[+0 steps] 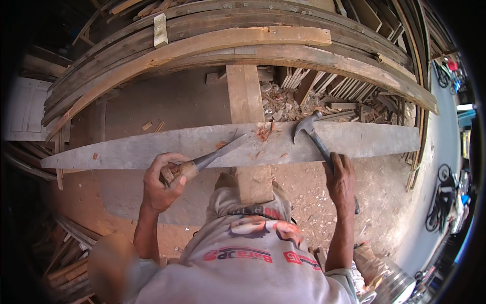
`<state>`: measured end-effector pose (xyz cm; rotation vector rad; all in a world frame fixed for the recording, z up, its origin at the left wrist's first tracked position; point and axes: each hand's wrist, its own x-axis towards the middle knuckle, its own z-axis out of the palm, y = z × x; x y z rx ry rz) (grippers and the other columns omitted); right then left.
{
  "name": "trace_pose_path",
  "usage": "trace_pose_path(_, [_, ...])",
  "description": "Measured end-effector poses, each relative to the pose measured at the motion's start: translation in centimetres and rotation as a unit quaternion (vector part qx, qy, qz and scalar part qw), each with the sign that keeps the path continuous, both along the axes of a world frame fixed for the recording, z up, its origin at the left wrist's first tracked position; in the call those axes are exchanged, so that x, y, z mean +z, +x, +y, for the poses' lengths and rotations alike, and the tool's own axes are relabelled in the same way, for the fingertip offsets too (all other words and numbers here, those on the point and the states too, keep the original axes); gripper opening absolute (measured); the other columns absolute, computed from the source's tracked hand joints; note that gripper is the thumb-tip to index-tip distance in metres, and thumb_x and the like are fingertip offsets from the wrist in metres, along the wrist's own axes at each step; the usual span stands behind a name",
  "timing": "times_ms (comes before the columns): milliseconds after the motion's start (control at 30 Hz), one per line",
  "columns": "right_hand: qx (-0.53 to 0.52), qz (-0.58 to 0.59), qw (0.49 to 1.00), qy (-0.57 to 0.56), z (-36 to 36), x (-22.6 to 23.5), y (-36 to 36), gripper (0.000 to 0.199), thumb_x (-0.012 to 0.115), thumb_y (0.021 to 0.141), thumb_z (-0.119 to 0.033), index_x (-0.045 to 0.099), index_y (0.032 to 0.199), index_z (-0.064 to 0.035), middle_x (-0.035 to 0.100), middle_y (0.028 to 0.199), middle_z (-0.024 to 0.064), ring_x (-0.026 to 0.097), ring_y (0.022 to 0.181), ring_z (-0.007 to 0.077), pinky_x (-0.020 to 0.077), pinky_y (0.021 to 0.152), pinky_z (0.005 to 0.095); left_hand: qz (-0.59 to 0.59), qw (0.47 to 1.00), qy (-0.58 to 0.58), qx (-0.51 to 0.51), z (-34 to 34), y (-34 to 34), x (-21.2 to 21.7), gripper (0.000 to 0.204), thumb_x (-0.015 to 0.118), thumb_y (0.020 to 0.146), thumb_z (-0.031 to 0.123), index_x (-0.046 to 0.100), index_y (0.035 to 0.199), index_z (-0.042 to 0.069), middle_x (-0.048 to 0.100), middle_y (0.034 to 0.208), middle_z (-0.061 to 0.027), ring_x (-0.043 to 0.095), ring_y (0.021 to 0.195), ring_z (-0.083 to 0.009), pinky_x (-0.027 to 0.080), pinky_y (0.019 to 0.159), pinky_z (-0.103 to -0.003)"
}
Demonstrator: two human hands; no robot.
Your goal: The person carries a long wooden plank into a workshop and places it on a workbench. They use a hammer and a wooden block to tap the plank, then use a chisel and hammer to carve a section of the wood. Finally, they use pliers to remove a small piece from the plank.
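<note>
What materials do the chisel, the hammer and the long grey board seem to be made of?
Chisel: smooth grey metal blade, probably steel; its brown, worn handle appears wooden.
Hammer: dark metal head, likely steel, slightly shiny; grip material unclear.
Long grey board: likely wood, dull finish; reddish chips lie on it.

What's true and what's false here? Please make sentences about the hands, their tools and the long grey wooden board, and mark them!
1. The left hand holds a metal chisel with a brown wooden handle. True.
2. The right hand holds a wooden-handled saw. False: it holds a dark metal claw hammer.
3. Small reddish wood chips lie on the long grey wooden board. True.
4. The board stands on end. False: it lies across a pale brown wooden plank.
</note>
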<state>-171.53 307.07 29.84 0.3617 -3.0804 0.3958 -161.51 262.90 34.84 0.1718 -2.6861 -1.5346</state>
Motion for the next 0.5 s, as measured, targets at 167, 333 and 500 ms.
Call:
trace_pose_path(167, [0.057, 0.054, 0.994, 0.078, 2.6, -0.3, -4.2, 0.037, 0.065, 0.097, -0.015, 0.064, 0.132, -0.0047, 0.064, 0.125, 0.0141, 0.059, 0.115, 0.0323, 0.0447, 0.100, 0.0440, 0.053, 0.996, 0.029, 0.070, -3.0, 0.2, -0.5, 0.037, 0.072, 0.083, 0.017, 0.064, 0.115, 0.001, 0.068, 0.113, -0.0130, 0.063, 0.105, -0.0218, 0.050, 0.096, -0.036])
trace_pose_path(333, [0.008, 0.056, 0.996, 0.066, 0.3, -1.2, -4.3, 0.039, 0.066, 0.098, -0.020, 0.063, 0.135, -0.0078, 0.061, 0.133, 0.0146, 0.058, 0.120, 0.0310, 0.0424, 0.106, 0.0483, 0.087, 0.991, 0.016, 0.096, -3.9, 0.8, -0.9, 0.038, 0.067, 0.087, 0.025, 0.062, 0.113, -0.001, 0.066, 0.109, -0.0124, 0.062, 0.102, -0.0206, 0.049, 0.093, -0.036])
trace_pose_path(500, [0.133, 0.069, 0.989, -0.002, -9.5, -1.6, -3.9, 0.047, 0.067, 0.094, -0.008, 0.057, 0.140, -0.0067, 0.059, 0.138, 0.0158, 0.055, 0.128, 0.0301, 0.0426, 0.112, 0.0478, 0.093, 0.990, 0.014, 0.102, -4.5, -0.3, -1.4, 0.034, 0.067, 0.087, 0.019, 0.063, 0.114, -0.001, 0.066, 0.108, -0.0136, 0.063, 0.100, -0.0224, 0.049, 0.091, -0.036])
